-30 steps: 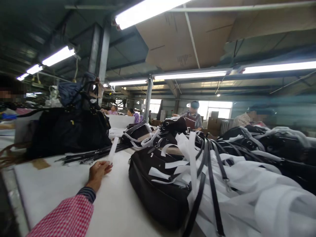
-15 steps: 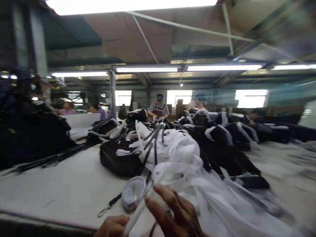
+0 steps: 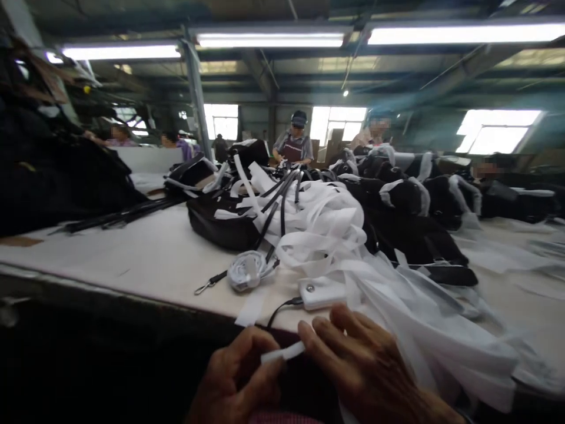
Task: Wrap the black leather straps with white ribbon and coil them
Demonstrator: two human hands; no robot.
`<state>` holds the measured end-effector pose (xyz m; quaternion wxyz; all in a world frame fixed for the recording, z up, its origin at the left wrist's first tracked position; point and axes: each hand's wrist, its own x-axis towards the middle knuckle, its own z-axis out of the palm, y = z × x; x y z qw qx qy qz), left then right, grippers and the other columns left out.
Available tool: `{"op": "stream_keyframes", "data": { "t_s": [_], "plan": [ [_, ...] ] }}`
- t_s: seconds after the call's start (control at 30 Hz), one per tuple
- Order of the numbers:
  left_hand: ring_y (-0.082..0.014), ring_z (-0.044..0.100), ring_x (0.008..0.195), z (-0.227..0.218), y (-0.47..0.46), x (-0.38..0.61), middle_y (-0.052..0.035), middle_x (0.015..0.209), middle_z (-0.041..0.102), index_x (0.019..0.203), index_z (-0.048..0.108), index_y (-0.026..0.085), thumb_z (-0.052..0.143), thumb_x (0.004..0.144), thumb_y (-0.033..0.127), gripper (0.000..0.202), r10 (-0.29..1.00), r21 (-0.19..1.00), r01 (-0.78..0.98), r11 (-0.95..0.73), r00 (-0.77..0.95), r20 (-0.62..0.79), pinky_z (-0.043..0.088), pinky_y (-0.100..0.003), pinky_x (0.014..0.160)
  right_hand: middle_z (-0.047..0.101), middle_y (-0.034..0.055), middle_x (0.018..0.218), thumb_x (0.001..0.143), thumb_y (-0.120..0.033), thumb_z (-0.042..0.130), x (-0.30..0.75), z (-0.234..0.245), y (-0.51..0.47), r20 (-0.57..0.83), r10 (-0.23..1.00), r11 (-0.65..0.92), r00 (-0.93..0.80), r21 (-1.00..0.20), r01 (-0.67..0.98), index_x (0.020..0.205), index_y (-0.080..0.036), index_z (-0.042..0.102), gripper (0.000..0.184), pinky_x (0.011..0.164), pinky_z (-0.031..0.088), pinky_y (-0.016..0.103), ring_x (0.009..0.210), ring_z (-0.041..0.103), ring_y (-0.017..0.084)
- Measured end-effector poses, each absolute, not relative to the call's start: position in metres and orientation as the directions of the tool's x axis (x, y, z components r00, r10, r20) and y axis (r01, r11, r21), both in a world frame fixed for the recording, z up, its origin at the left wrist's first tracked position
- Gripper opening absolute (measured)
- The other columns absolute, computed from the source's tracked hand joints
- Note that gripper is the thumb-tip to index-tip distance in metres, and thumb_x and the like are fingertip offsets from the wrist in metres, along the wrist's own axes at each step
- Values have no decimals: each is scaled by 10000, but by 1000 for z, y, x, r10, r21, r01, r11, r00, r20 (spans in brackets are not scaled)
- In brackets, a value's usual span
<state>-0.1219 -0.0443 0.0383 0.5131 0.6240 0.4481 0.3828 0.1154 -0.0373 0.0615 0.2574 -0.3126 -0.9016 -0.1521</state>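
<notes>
Below the table's front edge, my left hand (image 3: 241,374) is closed around a short, narrow white strip (image 3: 285,353), with one end poking out by the thumb. My right hand (image 3: 364,359) is on the strip's other end, its fingers bent over it and its thumb hidden underneath. Just beyond the hands lies a small white box-like device (image 3: 323,293) with a round metallic spot and a black cord. A heap of white fabric tape (image 3: 318,218) spreads over the table and hangs past the edge on the right. To the left sits a coiled pale bundle (image 3: 246,271).
A black strap with a metal clip (image 3: 205,287) lies on the white table (image 3: 145,253). Black bags (image 3: 225,224) are piled at the middle and right. Dark goods (image 3: 57,171) stand at the far left. Across the table a person in a cap (image 3: 295,141) works.
My hands have come back from over the table to below its front edge with the white strip between them. The view has tipped downward, and the white device now shows.
</notes>
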Motion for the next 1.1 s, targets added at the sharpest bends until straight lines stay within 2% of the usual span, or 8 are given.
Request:
{"op": "stream_keyframes", "data": {
  "t_s": [0.1, 0.2, 0.37, 0.5, 0.67, 0.77, 0.9, 1.1],
  "plan": [
    [-180, 636, 679, 51, -19, -146, 2, 709, 676, 846, 684, 231, 621, 924, 597, 380, 948, 974, 200, -105, 315, 38, 491, -253, 655, 715, 67, 910, 996, -114, 471, 92, 70, -15, 552, 483, 809, -679, 14, 587, 1090, -176, 641, 204, 687, 428, 390, 821, 587, 261],
    [-194, 627, 789, 53, 20, -171, -8, 838, 687, 895, 694, 233, 525, 1001, 534, 361, 968, 888, 395, -236, 173, 181, 490, -276, 720, 659, 23, 820, 996, -148, 520, 77, 80, 15, 476, 641, 757, -602, -267, 596, 879, -214, 585, 150, 650, 394, 335, 732, 564, 198],
    [-325, 517, 1213, 29, 82, -179, -80, 1320, 642, 1181, 672, 223, 691, 907, 233, 275, 884, 381, 831, -404, 248, 397, 519, -449, 978, 569, -30, 751, 941, -203, 573, 68, 97, 79, 256, 852, 490, -457, -696, 525, 832, -208, 553, 111, 623, 422, 271, 682, 573, 144],
    [-296, 482, 1199, 18, 97, -184, -62, 1265, 667, 1086, 678, 210, 555, 912, 39, 273, 831, 207, 831, -516, 428, 355, 561, -413, 970, 559, -34, 714, 885, -195, 560, 53, 103, 122, 197, 870, 406, -453, -807, 429, 839, -185, 592, 57, 596, 442, 255, 650, 576, 136],
    [-276, 434, 1336, 25, 107, -228, -74, 1407, 587, 1098, 727, 233, 458, 945, 42, 363, 769, 281, 744, -606, 459, 444, 522, -401, 1046, 568, -35, 694, 851, -180, 555, 27, 101, 148, 173, 872, 389, -458, -813, 434, 819, -180, 567, 34, 565, 423, 255, 610, 580, 135],
    [-293, 506, 1314, 30, 116, -251, -66, 1387, 602, 1058, 780, 262, 512, 931, 129, 325, 825, 554, 612, -564, 440, 354, 449, -455, 1132, 526, -38, 715, 864, -147, 551, 13, 95, 158, 244, 798, 541, -551, -692, 477, 773, -188, 525, 103, 582, 365, 259, 624, 504, 120],
    [-310, 614, 1239, 35, 122, -263, -54, 1451, 577, 1033, 814, 246, 646, 835, 216, 262, 907, 919, 295, -262, 401, 130, 485, -413, 1089, 506, -32, 752, 908, -215, 626, -6, 79, 171, 257, 753, 639, -606, -509, 577, 784, -191, 489, 186, 632, 302, 274, 672, 441, 123],
    [-317, 670, 1089, 43, 132, -256, -79, 1103, 758, 982, 812, 192, 637, 836, 360, 284, 974, 941, 315, -124, 219, 55, 504, -405, 991, 602, 6, 873, 822, -391, 759, -28, 56, 186, 127, 830, 534, -543, -465, 706, 871, -185, 565, 288, 643, 292, 271, 770, 524, 164]
  ]
}}
